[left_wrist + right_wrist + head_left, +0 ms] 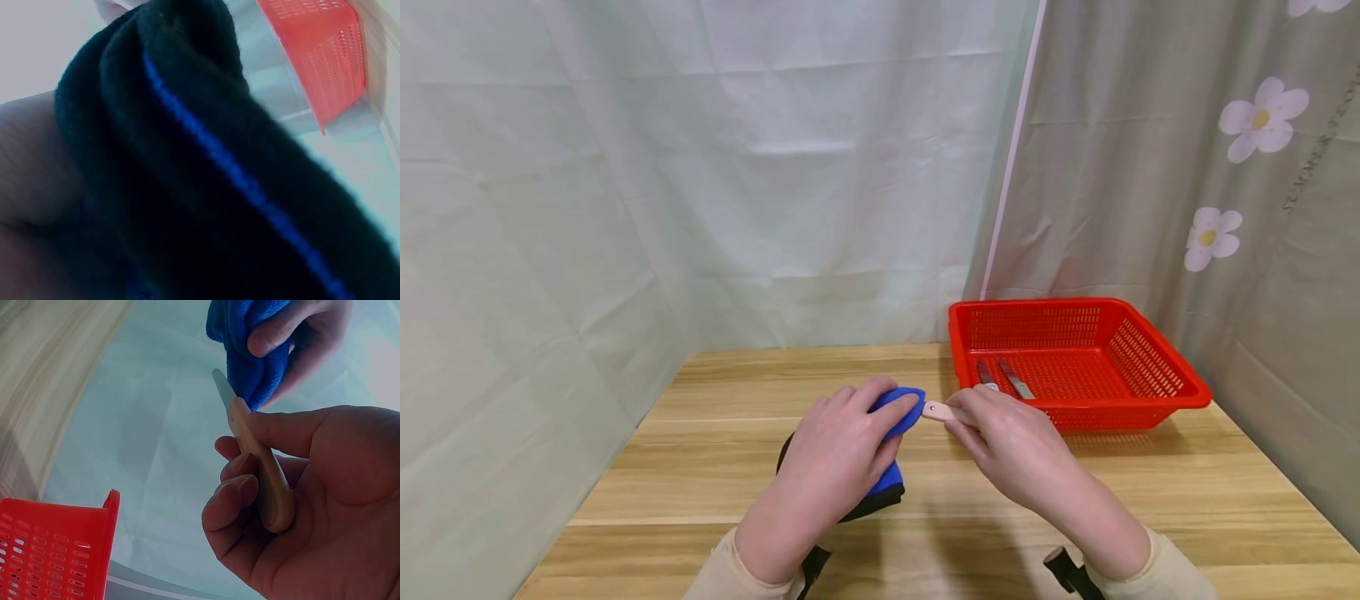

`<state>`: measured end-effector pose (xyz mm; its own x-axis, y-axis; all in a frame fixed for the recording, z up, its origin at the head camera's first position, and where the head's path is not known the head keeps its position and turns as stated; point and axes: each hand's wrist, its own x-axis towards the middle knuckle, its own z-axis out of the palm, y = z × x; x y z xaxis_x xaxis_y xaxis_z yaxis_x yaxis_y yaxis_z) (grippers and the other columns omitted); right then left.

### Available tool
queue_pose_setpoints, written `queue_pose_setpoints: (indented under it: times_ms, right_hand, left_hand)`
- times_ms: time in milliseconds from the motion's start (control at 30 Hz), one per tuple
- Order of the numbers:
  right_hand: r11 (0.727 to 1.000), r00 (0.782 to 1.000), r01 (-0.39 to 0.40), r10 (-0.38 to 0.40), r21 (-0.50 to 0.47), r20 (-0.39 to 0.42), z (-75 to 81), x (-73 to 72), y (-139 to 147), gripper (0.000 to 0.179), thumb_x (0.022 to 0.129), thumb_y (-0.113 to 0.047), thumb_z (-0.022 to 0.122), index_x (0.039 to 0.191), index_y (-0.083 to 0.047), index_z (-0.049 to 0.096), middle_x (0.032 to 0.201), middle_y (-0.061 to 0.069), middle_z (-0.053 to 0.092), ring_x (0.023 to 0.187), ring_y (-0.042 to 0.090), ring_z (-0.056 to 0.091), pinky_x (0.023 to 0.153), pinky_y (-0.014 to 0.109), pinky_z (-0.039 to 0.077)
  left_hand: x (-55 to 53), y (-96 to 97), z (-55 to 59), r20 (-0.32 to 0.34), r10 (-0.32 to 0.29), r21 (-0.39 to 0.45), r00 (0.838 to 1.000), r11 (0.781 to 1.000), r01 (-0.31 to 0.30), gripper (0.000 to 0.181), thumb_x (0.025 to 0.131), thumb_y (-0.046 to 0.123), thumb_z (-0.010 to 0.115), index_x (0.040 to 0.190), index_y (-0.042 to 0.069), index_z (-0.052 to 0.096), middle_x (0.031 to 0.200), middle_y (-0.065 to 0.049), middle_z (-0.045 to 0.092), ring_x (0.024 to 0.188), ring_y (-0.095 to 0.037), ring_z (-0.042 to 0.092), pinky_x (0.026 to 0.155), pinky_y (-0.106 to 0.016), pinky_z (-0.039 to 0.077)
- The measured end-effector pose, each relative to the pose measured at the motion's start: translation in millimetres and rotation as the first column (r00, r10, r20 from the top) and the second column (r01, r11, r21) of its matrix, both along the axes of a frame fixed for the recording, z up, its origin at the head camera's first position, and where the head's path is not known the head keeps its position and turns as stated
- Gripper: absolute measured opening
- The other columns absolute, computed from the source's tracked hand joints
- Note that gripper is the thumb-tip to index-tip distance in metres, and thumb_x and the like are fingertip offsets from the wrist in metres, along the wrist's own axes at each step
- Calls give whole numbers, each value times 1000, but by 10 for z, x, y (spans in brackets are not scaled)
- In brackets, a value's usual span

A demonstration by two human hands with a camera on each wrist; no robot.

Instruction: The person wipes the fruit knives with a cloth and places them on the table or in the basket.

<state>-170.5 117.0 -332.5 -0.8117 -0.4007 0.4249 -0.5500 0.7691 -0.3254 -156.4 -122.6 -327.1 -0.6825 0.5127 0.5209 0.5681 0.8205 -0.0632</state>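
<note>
My right hand (1011, 442) grips a small knife by its pale wooden handle (265, 472), fingers curled round it and thumb along the side. The short, round-tipped blade (222, 387) points toward the cloth. A blue cloth with black edging (906, 408) is bunched in my left hand (850, 446), thumb and fingers pinching it. From the right wrist view, the cloth lies along one side of the blade and the tip shows beside it. Dark folds of the cloth (206, 144) fill most of the left wrist view and hide the left fingers.
A red perforated plastic basket (1078, 417) stands at the right back of the wooden table (700, 467). Two metal pieces like knives (1017, 379) lie inside it, near its left front. Light curtains (820, 183) hang behind and along both sides.
</note>
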Motion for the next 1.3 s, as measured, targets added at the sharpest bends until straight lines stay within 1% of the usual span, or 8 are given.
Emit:
queue_pose_setpoints:
  times_ms: [500,1033,1167,1300]
  right_hand:
    - [1000,1000,-11,11,2,-26,1,-5,15,10,103,-24,83,107,-21,74,85,-14,58,75,9,51,56,25,45]
    - [1000,1000,-5,5,-1,-9,24,-10,26,9,103,-24,82,108,-20,75,81,-13,53,72,7,49,56,26,45]
    - [1000,1000,-4,4,0,-20,18,-10,33,9,103,-24,82,108,-20,75,81,-14,53,71,6,49,57,26,45]
    - [1000,999,-6,6,0,-36,9,-10,40,10,103,-23,83,108,-20,75,81,-14,53,70,6,49,57,26,44]
  left_hand:
    - [-45,-47,5,38,30,-3,999,1000,-30,45,97,27,88,140,23,78,139,-8,71,106,-31,74,86,-48,65]
    - [-102,-123,1,42,69,14,997,997,-70,42,97,25,87,139,23,79,136,-7,72,106,-31,74,87,-47,65]
    - [-119,-151,0,39,67,20,997,997,-68,42,98,24,87,139,22,79,136,-8,72,106,-31,75,87,-47,65]
    - [-135,-175,6,59,79,14,995,997,-80,44,98,25,87,141,21,78,137,-8,71,108,-32,74,88,-49,65]
